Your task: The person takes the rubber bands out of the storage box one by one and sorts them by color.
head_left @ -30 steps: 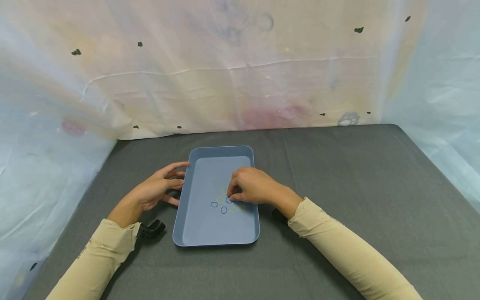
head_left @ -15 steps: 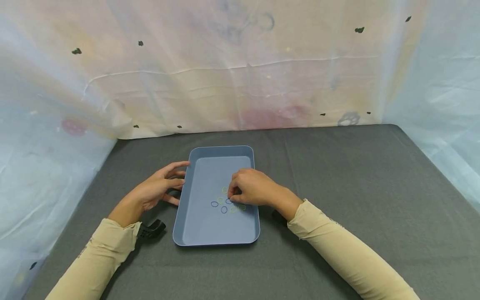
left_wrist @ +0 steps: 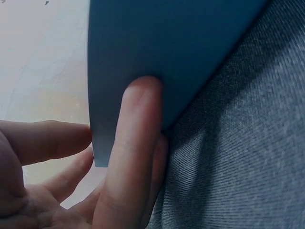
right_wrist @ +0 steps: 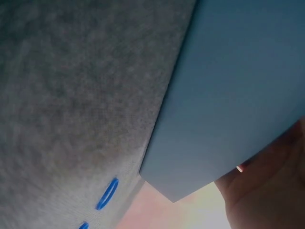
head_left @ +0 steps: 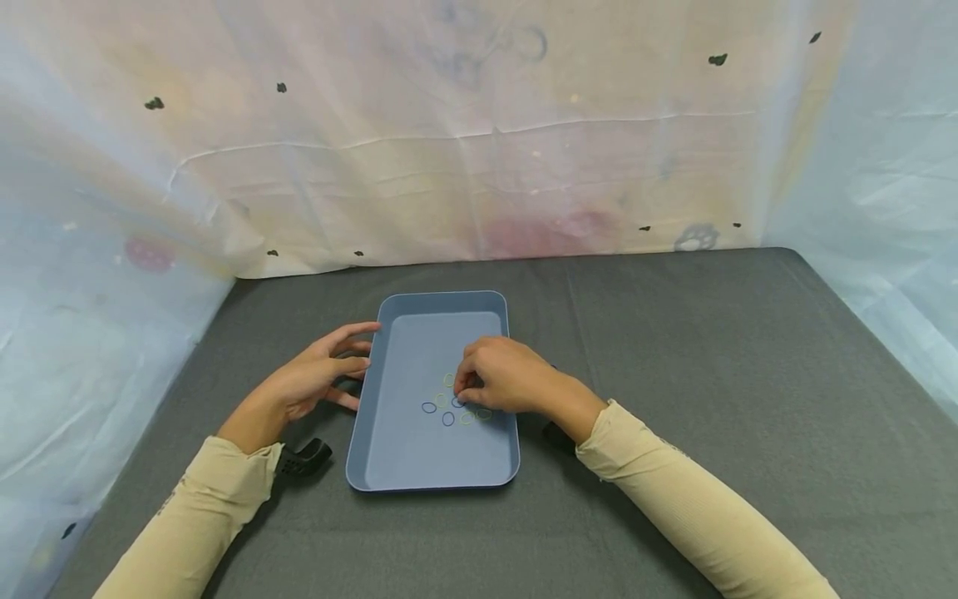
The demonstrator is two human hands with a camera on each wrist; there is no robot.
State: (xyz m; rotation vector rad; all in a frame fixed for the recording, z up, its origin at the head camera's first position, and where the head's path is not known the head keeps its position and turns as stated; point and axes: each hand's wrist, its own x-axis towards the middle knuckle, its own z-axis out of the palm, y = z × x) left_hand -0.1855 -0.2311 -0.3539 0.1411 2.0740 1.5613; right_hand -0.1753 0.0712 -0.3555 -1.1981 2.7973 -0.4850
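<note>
A blue-grey rectangular tray [head_left: 419, 462] lies on the dark cloth with several thin blue and yellow rubber bands on its floor. My left hand [head_left: 318, 374] rests along the tray's left side, fingers extended; in the left wrist view one finger [left_wrist: 138, 129] lies against the outer wall [left_wrist: 152, 43]. Reaching over the right rim, my right hand [head_left: 505, 374] has thumb and fingers curled together, fingertips pinching at a blue rubber band [head_left: 458, 403]. In the right wrist view the tray wall [right_wrist: 228, 95] hides those fingertips, and only part of the hand [right_wrist: 267, 191] shows.
Grey cloth [head_left: 711, 399] covers the table around the tray. A blue rubber band [right_wrist: 107, 193] lies on the cloth outside the tray in the right wrist view, with part of another below it. Pale patterned sheeting [head_left: 486, 166] hangs behind the table and along both sides.
My right hand has dipped very slightly toward me over the rubber bands, fingertips staying by the same blue one. My left hand and the tray look still.
</note>
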